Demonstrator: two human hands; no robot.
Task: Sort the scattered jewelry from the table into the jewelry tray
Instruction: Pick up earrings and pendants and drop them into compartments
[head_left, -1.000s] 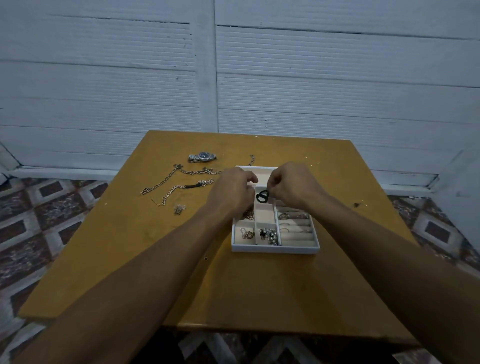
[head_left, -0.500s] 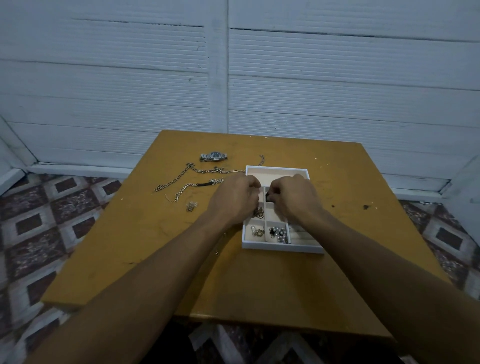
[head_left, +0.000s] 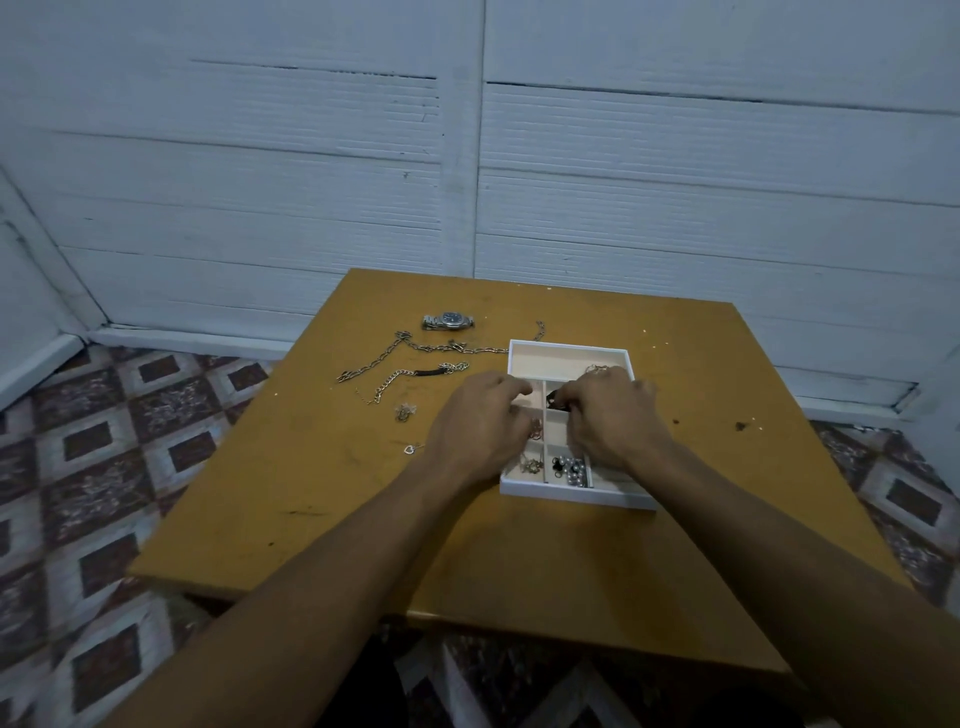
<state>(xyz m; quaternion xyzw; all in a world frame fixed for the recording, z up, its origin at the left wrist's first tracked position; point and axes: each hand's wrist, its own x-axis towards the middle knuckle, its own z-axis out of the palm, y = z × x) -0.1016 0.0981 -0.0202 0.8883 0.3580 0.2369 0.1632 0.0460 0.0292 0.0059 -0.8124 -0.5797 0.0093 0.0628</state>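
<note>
Black piece (head_left: 555, 399): pinched over the middle cells of the jewelry tray (head_left: 569, 349).
Right hand (head_left: 610, 415): fingers curled tight on the black piece.
Left hand (head_left: 480, 421): fingers bent over the tray's left cells; any hold cannot be told.
Loose jewelry: watch (head_left: 448, 321) and chains (head_left: 415, 347) laid on the tabletop (head_left: 519, 561), left of the tray.

Tray (head_left: 561, 491) on table (head_left: 322, 493) right of centre, watch (head_left: 448, 321) and chains (head_left: 372, 359) left of it, watch behind chains

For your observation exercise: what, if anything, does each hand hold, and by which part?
Right hand pinches a black piece by its right edge; left hand: cannot tell.
</note>
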